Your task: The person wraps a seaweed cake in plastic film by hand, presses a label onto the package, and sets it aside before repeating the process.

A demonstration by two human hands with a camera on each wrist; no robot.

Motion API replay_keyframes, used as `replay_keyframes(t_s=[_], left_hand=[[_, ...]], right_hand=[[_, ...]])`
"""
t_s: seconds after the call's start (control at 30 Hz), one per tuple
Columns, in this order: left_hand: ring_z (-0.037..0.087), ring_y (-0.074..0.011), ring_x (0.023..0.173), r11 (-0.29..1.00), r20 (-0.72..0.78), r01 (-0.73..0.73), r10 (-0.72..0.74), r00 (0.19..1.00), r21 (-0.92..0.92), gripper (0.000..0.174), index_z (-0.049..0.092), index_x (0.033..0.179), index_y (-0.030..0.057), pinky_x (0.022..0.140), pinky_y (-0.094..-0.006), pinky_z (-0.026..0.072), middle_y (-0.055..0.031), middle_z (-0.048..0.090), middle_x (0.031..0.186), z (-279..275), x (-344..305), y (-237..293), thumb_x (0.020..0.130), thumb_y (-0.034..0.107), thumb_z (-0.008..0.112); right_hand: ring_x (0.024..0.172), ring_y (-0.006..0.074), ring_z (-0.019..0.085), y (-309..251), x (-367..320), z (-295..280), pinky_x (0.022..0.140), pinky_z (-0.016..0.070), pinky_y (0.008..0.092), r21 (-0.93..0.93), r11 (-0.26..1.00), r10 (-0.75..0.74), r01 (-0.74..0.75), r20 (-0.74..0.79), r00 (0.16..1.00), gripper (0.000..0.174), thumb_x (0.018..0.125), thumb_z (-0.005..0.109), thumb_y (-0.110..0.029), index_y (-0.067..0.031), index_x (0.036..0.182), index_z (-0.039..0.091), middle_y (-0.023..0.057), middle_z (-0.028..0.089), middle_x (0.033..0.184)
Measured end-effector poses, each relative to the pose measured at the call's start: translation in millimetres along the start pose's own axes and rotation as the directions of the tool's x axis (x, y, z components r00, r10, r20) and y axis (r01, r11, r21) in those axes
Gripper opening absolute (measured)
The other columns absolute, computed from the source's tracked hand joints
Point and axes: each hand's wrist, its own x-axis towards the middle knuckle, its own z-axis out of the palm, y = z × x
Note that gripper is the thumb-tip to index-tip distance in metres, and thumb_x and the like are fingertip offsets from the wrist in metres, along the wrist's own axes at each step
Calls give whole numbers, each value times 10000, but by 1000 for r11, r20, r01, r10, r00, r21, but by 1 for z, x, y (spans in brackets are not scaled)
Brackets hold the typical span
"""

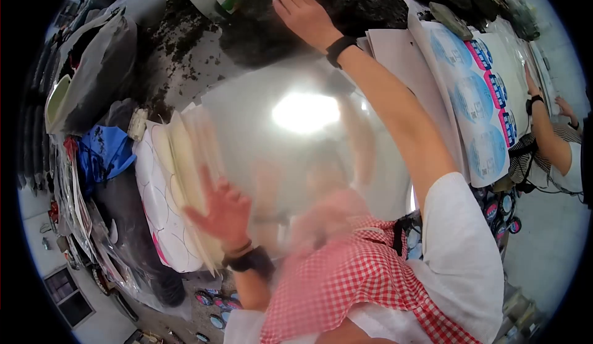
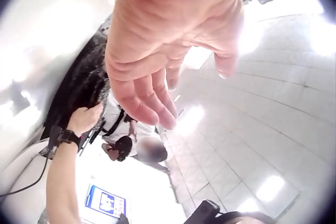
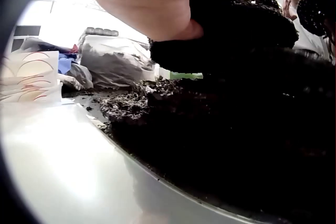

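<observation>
My right hand [image 1: 307, 19] reaches over the dark pile at the far side of the table. In the right wrist view its thumb [image 3: 193, 28] presses on a thick, dark cake of what looks like dried seaweed [image 3: 236, 37], raised over a loose dark heap [image 3: 199, 124]. The fingers' far side of this hold is hidden there. My left hand [image 1: 223, 211], spread and holding nothing, hovers beside a stack of cream printed sheets [image 1: 176, 177]. The left wrist view shows its fingers [image 2: 140, 106] loosely bent.
A shiny metal tabletop [image 1: 247, 109] lies before me. On the right are sheets with blue round labels [image 1: 472, 97]; at the left, a grey plastic bag [image 1: 99, 66] and a blue bag [image 1: 108, 152]. Dark flakes [image 1: 179, 47] are scattered on the table. Another person's arm [image 1: 546, 127] works at the right.
</observation>
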Motion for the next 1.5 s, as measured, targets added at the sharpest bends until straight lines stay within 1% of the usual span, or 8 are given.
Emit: replay_keyframes(t_s=[0.27, 0.43, 0.53, 0.7, 0.97, 1.1, 1.17, 1.5], left_hand=[[356, -300, 1386, 957, -368, 282, -239, 899, 67, 714, 198, 1530, 104, 1123, -483, 327, -163, 356, 1509, -59, 36, -53, 991, 500, 449], [460, -214, 1296, 828, -545, 280, 38, 838, 487, 534, 326, 1486, 76, 1069, -363, 393, -136, 434, 1448, -49, 4, -84, 1015, 262, 498], [487, -174, 1241, 571, -491, 281, 253, 834, 772, 512, 343, 1475, 52, 1025, -307, 417, -116, 467, 1410, -54, -9, -99, 990, 66, 508], [498, -201, 1223, 337, -456, 339, 374, 808, 878, 536, 361, 1455, 23, 1034, -326, 405, -122, 482, 1391, -60, -6, -102, 952, 40, 548], [449, -379, 1267, -559, -67, 404, 525, 848, 725, 515, 528, 1306, 79, 1053, -413, 365, -220, 483, 1359, -61, 4, -111, 840, 176, 725], [336, -366, 1372, -599, -31, 19, -9, 999, 801, 266, 624, 987, 103, 1085, -462, 304, -174, 451, 1413, -40, -61, -40, 795, 236, 752], [299, -361, 1401, -490, -18, -221, -436, 900, 843, 200, 617, 853, 101, 1095, -484, 277, -162, 442, 1430, -32, -93, -22, 773, 221, 756], [380, -324, 1339, -454, -207, -9, -423, 882, 891, 113, 651, 818, 59, 1057, -430, 328, -81, 517, 1373, -30, -94, -17, 804, 158, 703]], right_hand=[[1204, 251, 572, -41, -86, -225, 1051, 421, 384, 421, 907, -45, 16, 58, 997, 353, 846, 564, -120, -52, 1190, 605, 127, 615, 1261], [1268, 281, 523, -108, -189, -295, 1090, 382, 415, 574, 817, -184, -56, 351, 918, 440, 819, 595, -137, -52, 1250, 577, 149, 565, 1330], [1338, 307, 444, -98, -199, -299, 1115, 334, 444, 724, 665, -245, -181, 441, 863, 481, 843, 636, -252, -36, 1267, 563, 165, 478, 1423], [1419, 432, 224, -98, -204, -256, 1163, 206, 463, 575, 9, 251, -818, 791, 558, 820, 882, 643, -363, 28, 1474, 234, 316, 268, 1489], [1430, 324, 269, -125, -169, -253, 1140, 190, 548, 641, 661, 16, -391, 509, 861, 586, 899, 583, -459, -233, 1424, 451, 101, 313, 1548], [1435, 311, 263, -115, -178, -244, 1132, 178, 582, 677, 664, -114, -317, 510, 853, 618, 889, 554, -543, -254, 1426, 453, 97, 309, 1553], [1443, 300, 243, -108, -180, -243, 1140, 174, 568, 683, 675, -153, -280, 501, 852, 610, 896, 541, -548, -245, 1419, 456, 84, 295, 1559], [1263, 275, 440, -106, -174, -242, 1058, 347, 441, 764, 612, -204, -204, 402, 893, 475, 876, 638, -418, -193, 1287, 562, 83, 471, 1375]])
